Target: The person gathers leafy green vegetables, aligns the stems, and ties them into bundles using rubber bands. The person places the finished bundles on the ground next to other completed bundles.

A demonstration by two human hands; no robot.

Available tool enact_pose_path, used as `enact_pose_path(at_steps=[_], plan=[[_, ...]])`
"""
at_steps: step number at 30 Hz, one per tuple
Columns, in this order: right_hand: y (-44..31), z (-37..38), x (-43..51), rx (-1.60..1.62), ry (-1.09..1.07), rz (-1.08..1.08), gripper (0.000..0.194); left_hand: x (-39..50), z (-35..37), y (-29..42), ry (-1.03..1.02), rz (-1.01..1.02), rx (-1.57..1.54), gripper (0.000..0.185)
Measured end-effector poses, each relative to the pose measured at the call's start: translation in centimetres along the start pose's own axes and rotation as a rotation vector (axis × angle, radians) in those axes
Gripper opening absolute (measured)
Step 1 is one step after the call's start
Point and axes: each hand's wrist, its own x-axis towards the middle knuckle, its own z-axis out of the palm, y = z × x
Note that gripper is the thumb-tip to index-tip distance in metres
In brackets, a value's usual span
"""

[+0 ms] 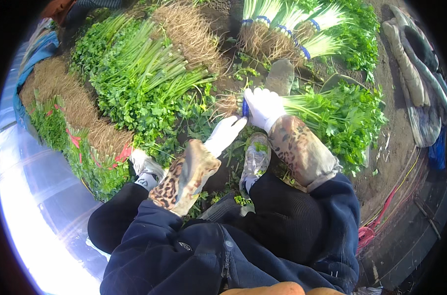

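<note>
My right hand [264,107], in a white glove, is closed around the stalks of a leafy green bunch [330,110], which looks like celery or parsley. Its brown roots [226,104] point left and its leaves spread to the right. A blue band [245,107] goes round the stalks near the roots, just left of that hand. My left hand [227,133], gloved in white too, has its fingertips at the lower end of the band; whether it pinches the band I cannot tell. Leopard-print sleeve covers are on both forearms.
A big heap of rooted greens [142,73] lies at upper left, with red-tied bunches [74,138] beyond my left shoe. Blue-banded bunches [278,29] lie at the top. A flat grey object [280,77] is just behind my right hand. Crumpled fabric [411,70] is at far right.
</note>
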Motion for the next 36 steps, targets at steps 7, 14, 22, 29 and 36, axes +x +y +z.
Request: enact_pose_path(at_steps=[7,14,22,29,36], plan=[[-1.3,-2.0,-0.1,0.026,-0.052,0.037,0.053,-5.6,-0.4,5.9,0.209,0.128,0.193,0.031],[-0.9,-0.3,1.4,-0.037,0.135,0.084,0.042,-16.3,-6.5,8.7,0.236,0.468,0.134,0.022],[-7.0,-17.4,-2.2,-0.046,0.145,-0.135,0.075,-23.0,-1.7,-14.4,0.017,0.020,0.806,0.069],[-24.2,-21.1,-4.0,-0.268,0.168,-1.053,0.060,-19.4,-11.6,-18.3,-0.070,0.135,-0.954,0.042],[-32.3,-2.4,-8.5,-0.237,0.201,-1.041,0.057,-20.0,-12.9,-16.8,0.503,0.237,-1.606,0.059]])
